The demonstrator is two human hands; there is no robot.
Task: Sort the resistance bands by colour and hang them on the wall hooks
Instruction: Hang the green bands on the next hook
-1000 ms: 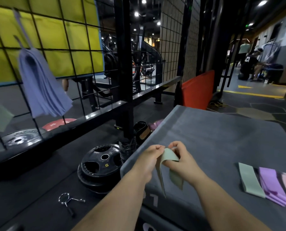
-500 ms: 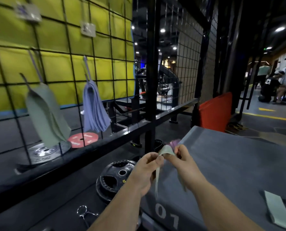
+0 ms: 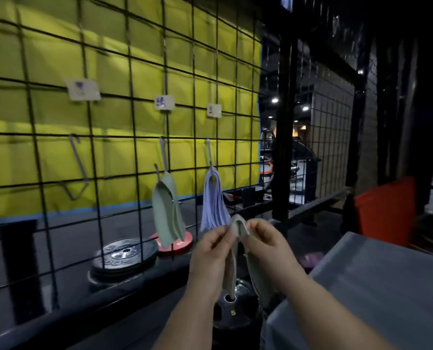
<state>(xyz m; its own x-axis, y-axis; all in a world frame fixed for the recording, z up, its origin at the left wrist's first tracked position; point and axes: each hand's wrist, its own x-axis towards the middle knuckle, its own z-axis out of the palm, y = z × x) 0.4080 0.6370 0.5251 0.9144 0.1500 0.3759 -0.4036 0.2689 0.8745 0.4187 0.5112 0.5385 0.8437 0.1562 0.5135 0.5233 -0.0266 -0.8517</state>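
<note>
White paper labels (image 3: pixel 84 89), marks too blurred to read, black round weight plate (image 3: pixel 232 314) partly hidden behind your pale green elastic band (image 3: pixel 232 269), grey padded platform (image 3: pixel 374 286) cut off right.

The held band (image 3: pixel 231 269) is pale sage, matching the green bands (image 3: pixel 168 215) at the grid's (image 3: pixel 91 137) middle; beside them hang lavender bands (image 3: pixel 214 203). The grid is black squares over a yellow mat (image 3: pixel 46 59) edged blue below. A red plate (image 3: pixel 178 246), a black plate (image 3: pixel 125 256), a grey box (image 3: pixel 374 286), an orange-red pad (image 3: pixel 384 210).

Hooks (image 3: pixel 163 155) on the wire grid (image 3: pixel 134 134) carry green bands (image 3: pixel 168 218) and lilac bands (image 3: pixel 214 205); weight plates (image 3: pixel 125 253) lie on the floor (image 3: pixel 66 233) behind.
</note>
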